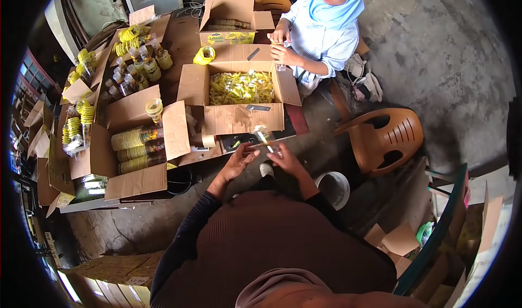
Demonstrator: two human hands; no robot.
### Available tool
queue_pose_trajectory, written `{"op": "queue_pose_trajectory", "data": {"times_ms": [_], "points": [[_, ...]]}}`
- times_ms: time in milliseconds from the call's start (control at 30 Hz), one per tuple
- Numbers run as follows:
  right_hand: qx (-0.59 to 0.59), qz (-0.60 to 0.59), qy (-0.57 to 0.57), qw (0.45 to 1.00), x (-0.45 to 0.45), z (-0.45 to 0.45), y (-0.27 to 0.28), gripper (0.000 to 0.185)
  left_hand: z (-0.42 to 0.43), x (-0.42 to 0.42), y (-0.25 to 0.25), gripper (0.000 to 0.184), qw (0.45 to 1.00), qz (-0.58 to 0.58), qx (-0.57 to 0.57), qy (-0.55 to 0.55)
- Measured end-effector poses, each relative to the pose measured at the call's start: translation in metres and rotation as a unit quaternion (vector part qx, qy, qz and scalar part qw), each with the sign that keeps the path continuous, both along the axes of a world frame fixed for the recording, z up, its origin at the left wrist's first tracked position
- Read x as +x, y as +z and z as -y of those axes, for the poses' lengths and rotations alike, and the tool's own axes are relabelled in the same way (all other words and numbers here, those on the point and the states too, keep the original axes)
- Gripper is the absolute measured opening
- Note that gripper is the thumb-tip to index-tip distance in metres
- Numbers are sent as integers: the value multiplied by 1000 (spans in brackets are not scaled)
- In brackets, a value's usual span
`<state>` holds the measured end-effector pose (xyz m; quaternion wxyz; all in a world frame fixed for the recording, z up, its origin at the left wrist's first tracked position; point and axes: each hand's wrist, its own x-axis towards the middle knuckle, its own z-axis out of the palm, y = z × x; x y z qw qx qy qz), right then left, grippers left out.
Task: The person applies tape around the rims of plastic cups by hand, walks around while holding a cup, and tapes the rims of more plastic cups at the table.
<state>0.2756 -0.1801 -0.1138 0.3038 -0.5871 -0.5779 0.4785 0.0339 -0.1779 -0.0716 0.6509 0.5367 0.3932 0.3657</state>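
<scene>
My left hand (239, 162) is raised below the open carton, fingers spread and curved, with nothing visibly in it. My right hand (283, 160) is beside it, closed around the lower end of a clear plastic piece (264, 138), which is blurred. Just beyond both hands, the open cardboard box (244, 117) holds many small yellow packets (242, 88). To its left, another box (176, 128) contains rows of stacked yellow-rimmed cups (136, 150), and one cup (154, 109) stands near its top edge.
Across the table, a co-worker (321, 41) holds a clear cup. Further cups (144, 66) and a carton (228, 36) stand at the back. A brown plastic chair (386, 139) and a white bucket (333, 190) are on the right. Stacked cartons line the far left.
</scene>
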Motion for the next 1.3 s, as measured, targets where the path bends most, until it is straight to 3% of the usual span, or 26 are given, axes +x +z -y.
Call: {"op": "queue_pose_trajectory", "data": {"times_ms": [33, 100, 167, 200, 233, 300, 367, 500, 633, 700, 767, 800, 933, 1000, 1133, 1300], "points": [[-1, -34, 48, 998, -21, 3, 23, 60, 0, 0, 8, 62, 1000, -1, -1, 1], [-9, -69, 104, 992, -42, 11, 48, 59, 1, -2, 14, 61, 989, 128, -57, 42], [5, -87, 149, 985, -61, 20, 52, 61, 4, -7, 28, 60, 973, 186, -97, 99], [-9, -159, 168, 973, -63, 17, 41, 63, 4, -10, 29, 56, 968, 201, -97, 112], [26, -132, 211, 968, -61, 11, 31, 65, 3, -14, 29, 52, 963, 216, -98, 129], [-39, -122, 246, 961, -52, 1, 50, 65, 4, -18, 20, 45, 961, 198, -71, 181], [13, -7, 230, 973, -36, -17, 57, 58, 7, -22, 35, 44, 951, 224, -37, 210], [135, 44, 111, 984, -4, -65, 33, 33, 4, -27, 41, 51, 958, 178, 2, 224], [226, 142, 83, 960, 19, -124, -18, 28, -7, -20, 31, 60, 958, 181, 67, 214], [273, 169, 74, 944, 14, -144, -9, 27, -16, -19, 32, 62, 958, -1, 155, 241], [398, 263, 71, 876, 4, -158, 5, 26, -22, -12, 33, 63, 952, -30, 164, 258], [311, 302, 62, 899, -3, -165, 9, 26, -26, -8, 33, 63, 948, -13, 157, 276], [340, 305, 90, 885, -7, -198, 8, 28, -37, 0, 39, 60, 942, -20, 124, 311], [311, 343, 156, 873, -4, -207, 17, 23, -45, 1, 35, 58, 938, -64, 122, 317], [299, 236, 170, 909, 5, -233, 4, 11, -55, 15, 36, 60, 929, -42, 114, 351], [292, 217, 168, 916, 14, -254, 9, 5, -63, 39, 44, 63, 912, -24, 120, 392]]}}
